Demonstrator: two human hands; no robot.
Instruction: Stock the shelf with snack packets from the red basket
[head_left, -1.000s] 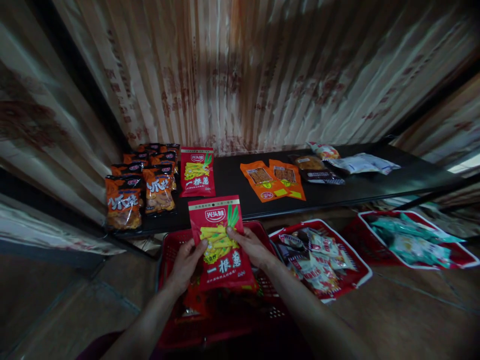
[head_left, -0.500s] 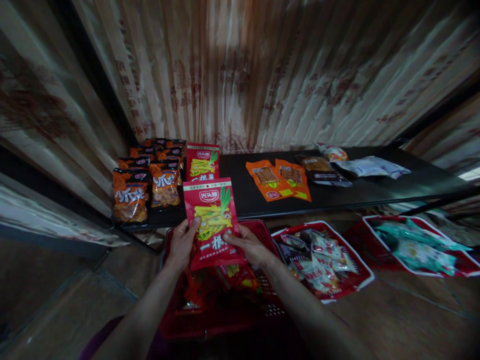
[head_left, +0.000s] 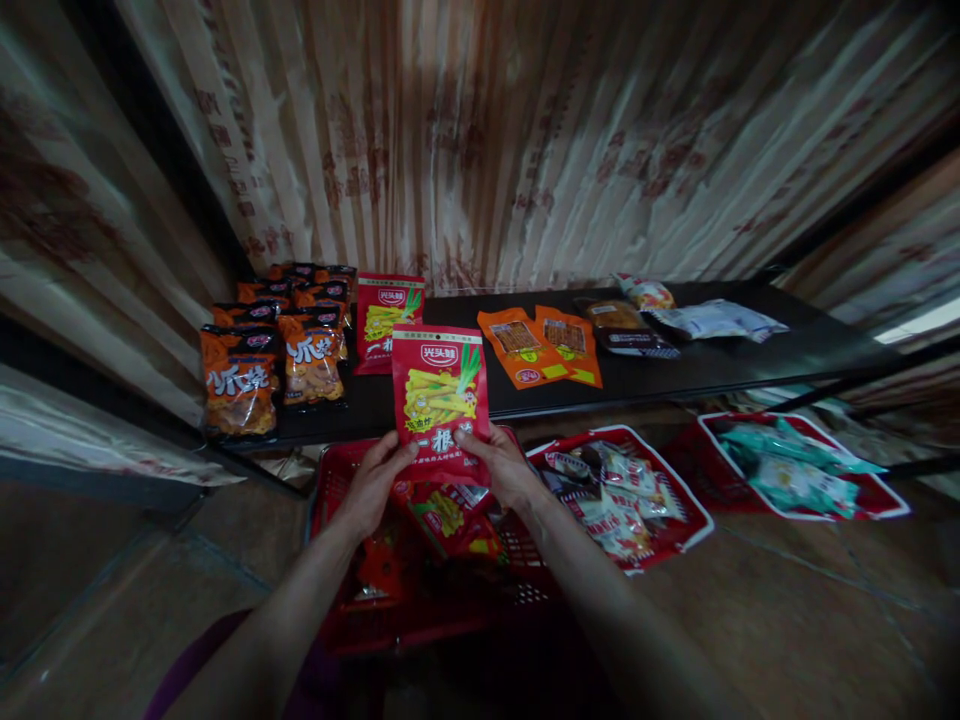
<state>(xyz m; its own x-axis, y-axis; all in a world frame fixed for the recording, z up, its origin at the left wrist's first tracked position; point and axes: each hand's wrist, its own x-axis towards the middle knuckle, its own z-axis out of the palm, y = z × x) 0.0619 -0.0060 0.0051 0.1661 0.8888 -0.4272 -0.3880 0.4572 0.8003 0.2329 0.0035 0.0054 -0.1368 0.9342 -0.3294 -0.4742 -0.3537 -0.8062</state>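
Between my two hands is a red snack bag [head_left: 441, 390], upright, its printed front with yellow sticks and a green onion facing me. My left hand [head_left: 375, 480] grips its lower left corner, thumb on the front. My right hand [head_left: 506, 468] pinches the lower right side, thumb across the lettering. Behind it, a matching red bag [head_left: 379, 320] stands on the black shelf [head_left: 450, 310], partly covered by the held one. Below my hands, a red basket [head_left: 334, 480] holds more red bags [head_left: 442, 520] and some orange packaging.
Several black-and-orange snack bags [head_left: 240, 390] stand in rows at the shelf's left. Flat orange packets [head_left: 536, 345], a brown packet [head_left: 622, 328] and a white packet [head_left: 720, 320] lie farther right. Two more baskets, one with white packets [head_left: 622, 500], one with green packets [head_left: 802, 470], sit below.
The held red bag has moved forward, toward the shelf, and slightly right, with both hands on it. My left hand's hold is now lower on the bag. The view has shifted a little.
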